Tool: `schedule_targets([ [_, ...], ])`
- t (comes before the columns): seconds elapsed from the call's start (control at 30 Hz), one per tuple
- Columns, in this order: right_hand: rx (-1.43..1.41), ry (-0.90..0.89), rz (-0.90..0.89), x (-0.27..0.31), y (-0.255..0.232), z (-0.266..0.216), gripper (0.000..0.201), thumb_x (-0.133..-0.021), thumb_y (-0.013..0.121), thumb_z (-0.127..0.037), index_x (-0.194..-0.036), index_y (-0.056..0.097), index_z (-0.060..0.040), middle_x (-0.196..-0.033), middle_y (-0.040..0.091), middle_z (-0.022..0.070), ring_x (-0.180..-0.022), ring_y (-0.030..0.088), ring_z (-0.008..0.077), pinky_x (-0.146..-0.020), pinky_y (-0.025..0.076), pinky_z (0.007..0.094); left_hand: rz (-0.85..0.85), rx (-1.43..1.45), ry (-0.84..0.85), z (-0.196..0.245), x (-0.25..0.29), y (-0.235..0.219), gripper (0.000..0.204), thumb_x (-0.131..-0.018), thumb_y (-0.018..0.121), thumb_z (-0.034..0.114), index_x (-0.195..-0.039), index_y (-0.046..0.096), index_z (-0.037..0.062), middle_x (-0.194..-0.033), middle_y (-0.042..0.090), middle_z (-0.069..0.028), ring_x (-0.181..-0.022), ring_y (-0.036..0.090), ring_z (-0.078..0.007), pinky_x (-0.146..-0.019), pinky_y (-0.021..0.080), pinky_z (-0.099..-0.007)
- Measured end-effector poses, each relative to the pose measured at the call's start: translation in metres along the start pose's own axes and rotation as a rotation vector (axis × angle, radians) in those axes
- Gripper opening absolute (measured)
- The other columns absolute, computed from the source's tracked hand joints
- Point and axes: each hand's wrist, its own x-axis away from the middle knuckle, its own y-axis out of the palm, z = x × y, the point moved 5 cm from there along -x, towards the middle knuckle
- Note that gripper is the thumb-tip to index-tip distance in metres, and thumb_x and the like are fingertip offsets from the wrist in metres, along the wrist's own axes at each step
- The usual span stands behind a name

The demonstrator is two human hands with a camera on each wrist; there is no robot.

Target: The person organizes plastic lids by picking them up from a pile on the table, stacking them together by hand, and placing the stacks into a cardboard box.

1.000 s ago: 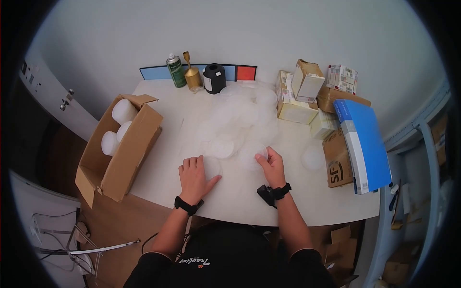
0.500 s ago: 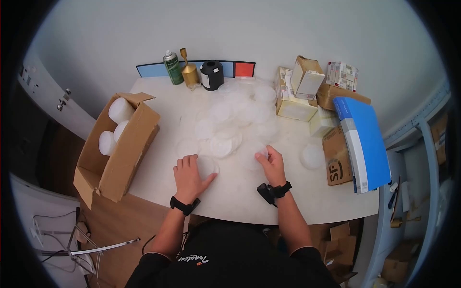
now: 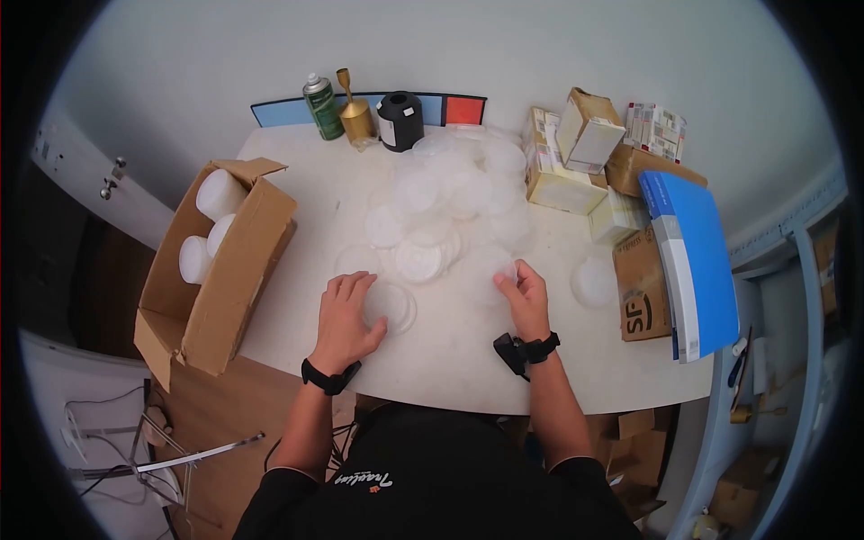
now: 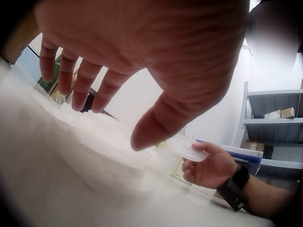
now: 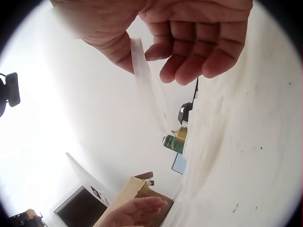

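The right hand [image 3: 529, 301] pinches a translucent round lid [image 3: 491, 270] between thumb and index finger; the right wrist view shows the lid [image 5: 147, 90] edge-on. Over the table at left, the left hand [image 3: 346, 319] has its fingers spread, beside a couple of clear round lids [image 3: 392, 308] lying overlapped. In the left wrist view nothing is in the left hand [image 4: 137, 56]; whether it touches the lids cannot be told. A heap of translucent lids [image 3: 459, 189] covers the table's middle, with a whiter lid [image 3: 419, 261] at its near edge.
An open cardboard box [image 3: 241, 279] with white tubs [image 3: 219, 193] stands at left. Behind are a green spray can [image 3: 322, 108], a gold holder [image 3: 357, 119] and a black canister [image 3: 400, 121]. Small boxes [image 3: 565, 184] and a blue binder [image 3: 697, 261] stand at right, near a single lid [image 3: 595, 281].
The left hand has moved slightly left and away from the lids beside it, uncovering more of them. Still pinching its lid, the right hand has shifted a little right. The head view has shifted slightly.
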Motion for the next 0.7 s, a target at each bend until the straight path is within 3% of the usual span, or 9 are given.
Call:
schedule_targets([
  [0.17, -0.021, 0.034, -0.006, 0.002, -0.001, 0.001, 0.012, -0.096, 0.067, -0.008, -0.088, 0.059, -0.0057, -0.082, 0.058, -0.0070, -0.074, 0.050, 0.0018, -0.069, 0.040, 0.0203, -0.183, -0.104, 0.100, 0.011, 0.001, 0.014, 0.075, -0.073, 0.074, 0.018, -0.144, 0.052, 0.0052, -0.154, 0.046, -0.0173, -0.137, 0.040, -0.0435, -0.113, 0.037, -0.0520],
  [0.37, -0.045, 0.031, -0.031, 0.002, -0.003, 0.004, 0.008, -0.096, 0.066, -0.009, -0.090, 0.062, -0.0063, -0.085, 0.062, -0.0050, -0.079, 0.053, 0.0042, -0.076, 0.043, 0.0227, -0.212, -0.031, 0.084, 0.010, -0.002, 0.017, 0.080, -0.070, 0.080, 0.021, -0.142, 0.052, 0.0038, -0.141, 0.051, -0.0204, -0.134, 0.042, -0.0417, -0.113, 0.036, -0.0501],
  [0.47, -0.033, 0.011, -0.026, 0.001, -0.002, 0.004, 0.012, -0.097, 0.068, -0.010, -0.089, 0.060, -0.0063, -0.080, 0.057, -0.0074, -0.072, 0.049, 0.0009, -0.066, 0.039, 0.0193, -0.194, -0.057, 0.076, 0.016, -0.004, 0.012, 0.081, -0.069, 0.081, 0.023, -0.142, 0.051, 0.0015, -0.134, 0.052, -0.0221, -0.128, 0.047, -0.0411, -0.110, 0.040, -0.0482],
  [0.7, -0.041, 0.067, -0.059, 0.006, 0.002, -0.004, 0.011, -0.098, 0.068, -0.010, -0.097, 0.059, -0.0046, -0.084, 0.063, -0.0011, -0.072, 0.058, 0.0039, -0.069, 0.048, 0.0217, -0.103, 0.415, -0.001, 0.031, -0.012, 0.000, 0.088, -0.072, 0.082, 0.021, -0.148, 0.043, 0.0016, -0.137, 0.054, -0.0207, -0.119, 0.056, -0.0346, -0.106, 0.044, -0.0427],
])
